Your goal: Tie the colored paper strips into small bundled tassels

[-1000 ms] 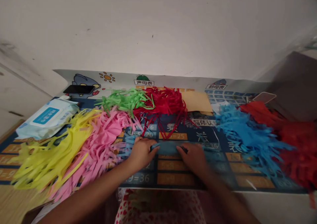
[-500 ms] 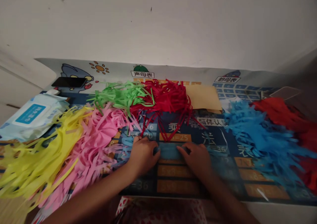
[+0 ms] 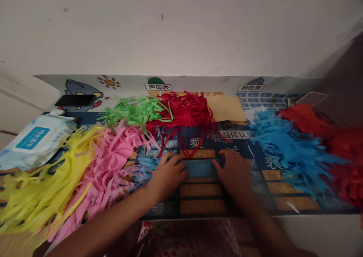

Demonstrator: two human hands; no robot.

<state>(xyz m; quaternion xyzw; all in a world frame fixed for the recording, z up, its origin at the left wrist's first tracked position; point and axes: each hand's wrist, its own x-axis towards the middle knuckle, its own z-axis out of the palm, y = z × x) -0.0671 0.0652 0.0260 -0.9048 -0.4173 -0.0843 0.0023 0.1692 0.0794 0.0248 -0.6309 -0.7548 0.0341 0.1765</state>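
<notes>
A blue paper piece (image 3: 200, 168) with fringed ends lies flat on the printed mat (image 3: 167, 207) near the table's front edge. My left hand (image 3: 169, 173) is closed on its left part, and blue strips show beyond the fingers. At the right part, my right hand (image 3: 234, 170) is closed on the same piece, its thumb along the paper's edge. Red strips (image 3: 188, 111) lie just behind the paper, beside green strips (image 3: 136, 111).
Pink (image 3: 116, 147) and yellow strips (image 3: 65, 162) lie left, beside a wipes pack (image 3: 35, 137) and a phone (image 3: 75, 100). Tan paper (image 3: 227, 109) lies behind. Blue strips (image 3: 292, 147) and red strips (image 3: 309, 120) lie right.
The view has shifted slightly. My left hand's fingers now lie more over the blue paper, and my right hand has moved a little to the right along it.
</notes>
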